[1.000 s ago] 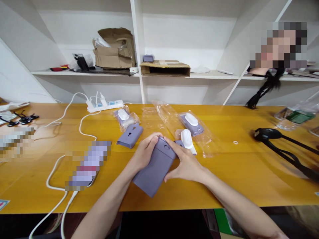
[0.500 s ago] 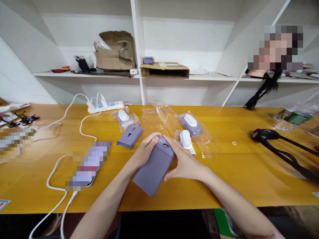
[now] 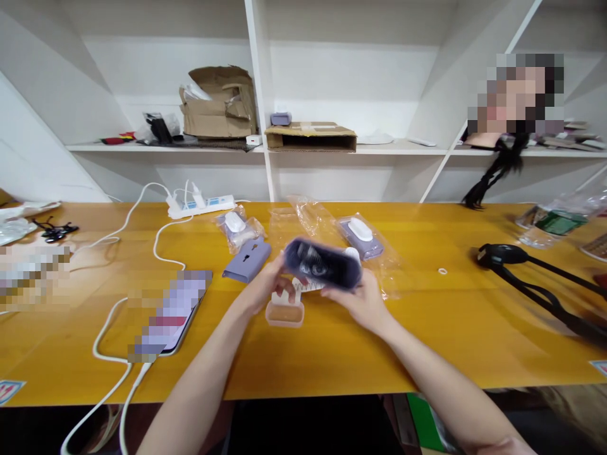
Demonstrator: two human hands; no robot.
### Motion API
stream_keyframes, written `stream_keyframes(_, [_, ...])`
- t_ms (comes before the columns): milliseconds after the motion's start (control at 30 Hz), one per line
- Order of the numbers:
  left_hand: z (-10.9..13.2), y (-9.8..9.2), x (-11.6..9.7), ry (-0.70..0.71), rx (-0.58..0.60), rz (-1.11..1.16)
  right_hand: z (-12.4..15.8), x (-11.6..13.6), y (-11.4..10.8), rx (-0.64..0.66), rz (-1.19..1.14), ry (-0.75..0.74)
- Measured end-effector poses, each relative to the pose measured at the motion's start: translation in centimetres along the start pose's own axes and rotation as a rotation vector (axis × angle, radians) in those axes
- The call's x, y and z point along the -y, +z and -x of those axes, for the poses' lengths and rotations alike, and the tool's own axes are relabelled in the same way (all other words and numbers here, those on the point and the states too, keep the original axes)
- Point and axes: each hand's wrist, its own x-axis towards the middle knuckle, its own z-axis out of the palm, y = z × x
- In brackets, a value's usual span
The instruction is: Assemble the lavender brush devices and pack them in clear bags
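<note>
The left hand (image 3: 268, 284) and the right hand (image 3: 360, 304) hold a lavender plastic case (image 3: 323, 264) up off the table between them, fingers curled narrowly around its two ends. Its open side faces the camera and shows a dark interior; motion blur hides what lies inside. Just below the case, a small translucent peach tub (image 3: 284, 314) sits on the table by the left hand, with a white toothed piece (image 3: 306, 286) beside its upper edge, partly hidden by the fingers. Whether the two pieces touch is hard to tell.

Just left of the hands lies a second lavender piece (image 3: 247, 261) with a keyhole-shaped slot. Behind it, a clear plastic bag (image 3: 236, 229) holds a white oval item. Beyond the case, another clear bag (image 3: 363, 232) holds a lavender piece topped with a white oval, with loose clear film (image 3: 303, 218) lying nearby.

The yellow wooden table (image 3: 332, 360) has open surface in front of the hands, up to its near edge. To the left, a white cable (image 3: 111, 335) runs past a pixelated flat object (image 3: 168, 313) to a power strip (image 3: 202, 205). To the right lie a black stand (image 3: 502, 254) and a small ring (image 3: 442, 271). A cardboard box (image 3: 310, 139) sits on the white shelf (image 3: 403, 149) beyond the table.
</note>
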Motion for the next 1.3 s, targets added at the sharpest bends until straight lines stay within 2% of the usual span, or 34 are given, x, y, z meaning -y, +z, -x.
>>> stream_keyframes(100, [0.0, 1.0, 0.4, 0.13, 0.106, -0.073, -0.3, 0.2, 0.3, -0.115, -0.389, 0.329])
stream_keyframes(167, [-0.1, 2.1, 0.8, 0.235, 0.097, -0.053, -0.3, 0.4, 0.5, -0.147, -0.552, 0.472])
stream_keyframes(233, [-0.3, 3.0, 1.3, 0.249, 0.022, -0.048, -0.4, 0.5, 0.6, -0.16, -0.613, 0.553])
stream_keyframes(400, [-0.3, 3.5, 1.6, 0.166, 0.001, -0.012, -0.7, 0.6, 0.0, -0.206, -0.536, 0.537])
stream_keyframes(533, [0.1, 3.8, 1.4, 0.179, -0.067, -0.019, -0.9, 0.4, -0.4, -0.274, -0.519, 0.544])
stream_keyframes(600, [0.2, 4.4, 1.5, 0.209, -0.195, 0.0, -0.8, 0.4, 0.1, -0.264, -0.551, 0.547])
stream_keyframes(733, [0.1, 5.4, 1.4, 0.211, -0.556, 0.059, -0.2, 0.6, 1.6, -0.221, -0.595, 0.543])
stream_keyframes(833, [0.0, 4.9, 0.9, 0.165, -0.676, 0.075, 0.1, 0.5, 1.4, -0.164, -0.577, 0.579])
stream_keyframes(967, [-0.1, 3.3, 0.1, 0.108, -0.669, 0.075, -0.5, 0.5, -1.2, -0.136, -0.64, 0.588])
stream_keyframes(1067, [0.0, 2.9, -0.4, 0.087, -0.593, 0.042, -0.9, 0.8, -2.5, -0.06, -0.515, 0.533])
stream_keyframes(1167, [0.1, 3.0, -0.3, 0.075, -0.55, 0.033, -0.7, 1.1, -2.0, -0.059, -0.369, 0.459])
stream_keyframes(1300, [0.3, 3.1, 0.1, 0.047, -0.531, 0.172, 0.0, 0.7, -0.4, -0.131, -0.323, 0.444])
